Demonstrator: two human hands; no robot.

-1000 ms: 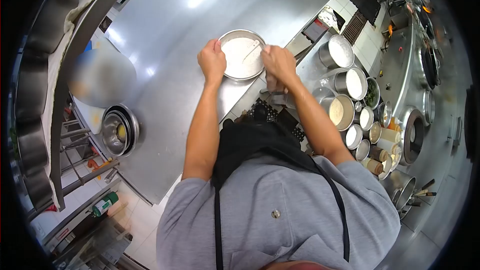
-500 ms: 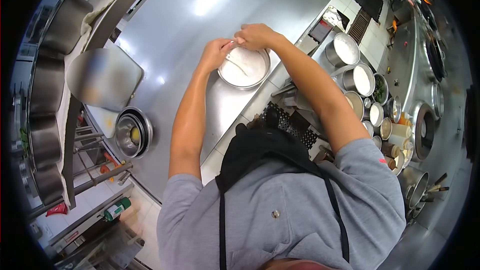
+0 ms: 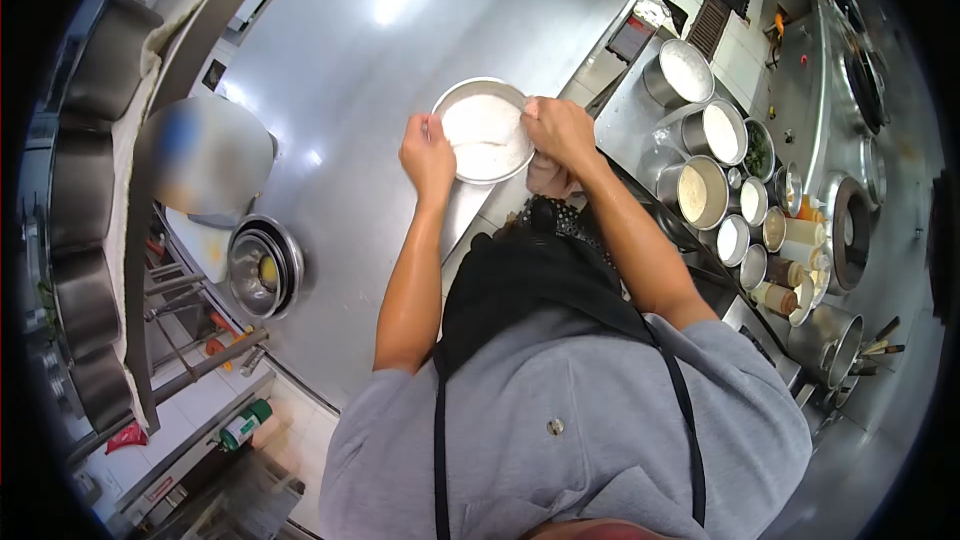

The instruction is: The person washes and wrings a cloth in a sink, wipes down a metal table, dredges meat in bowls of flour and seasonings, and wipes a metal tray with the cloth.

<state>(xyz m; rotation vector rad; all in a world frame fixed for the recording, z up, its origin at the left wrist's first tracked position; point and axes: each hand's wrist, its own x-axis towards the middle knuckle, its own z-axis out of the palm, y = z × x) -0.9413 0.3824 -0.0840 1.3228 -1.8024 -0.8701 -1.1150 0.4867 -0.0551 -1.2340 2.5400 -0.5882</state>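
Observation:
A round metal pan sits near the counter's edge, holding white contents with a pale curved line across them. At its left rim is my left hand, fingers curled and closed against the pan. My right hand is closed at the right rim, the fingers bent inward. Below that hand hangs a pale, crumpled, slightly see-through thing; whether it is a film or a bag I cannot tell.
Nested metal bowls stand left on the steel counter, near a blurred pale board. Several metal pots of white contents and sauce bottles line the right side. A shelf runs along the left.
Both hands have come from the pan's far rim towards me and apart, the left to the left side, the right to the right side. The line across the white contents now lies flatter.

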